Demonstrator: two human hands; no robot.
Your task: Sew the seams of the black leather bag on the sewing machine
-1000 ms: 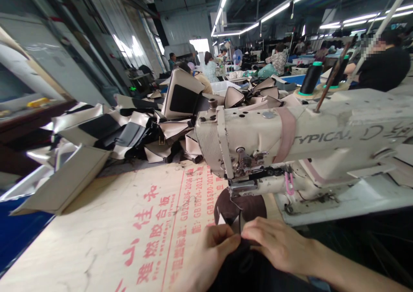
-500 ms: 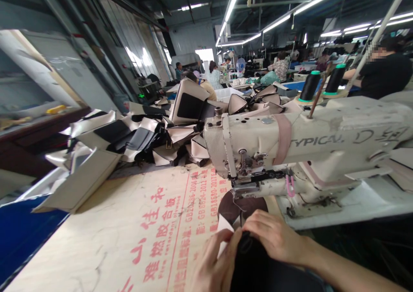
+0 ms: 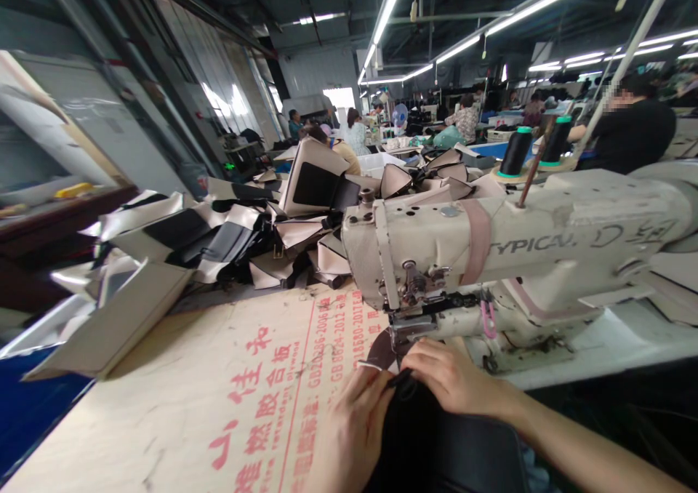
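Observation:
A black leather piece [image 3: 436, 442] lies at the near edge of the table, its front end just under the needle area of a beige sewing machine [image 3: 491, 253]. My left hand [image 3: 349, 427] pinches its left edge with curled fingers. My right hand [image 3: 450, 377] presses down on its front end, fingers closed over the fabric, right below the presser foot [image 3: 406, 329]. A dark brown piece [image 3: 382, 351] shows under the machine head.
A plywood board with red printed characters [image 3: 256, 398] covers the table. Behind it is a heap of beige and black cut pieces [image 3: 245, 231]. Two black thread cones [image 3: 515, 151] stand on the machine. Other people work at the back and at the right [image 3: 635, 133].
Both hands and the black piece have moved forward toward the presser foot; less of the brown piece shows. The view has shifted slightly.

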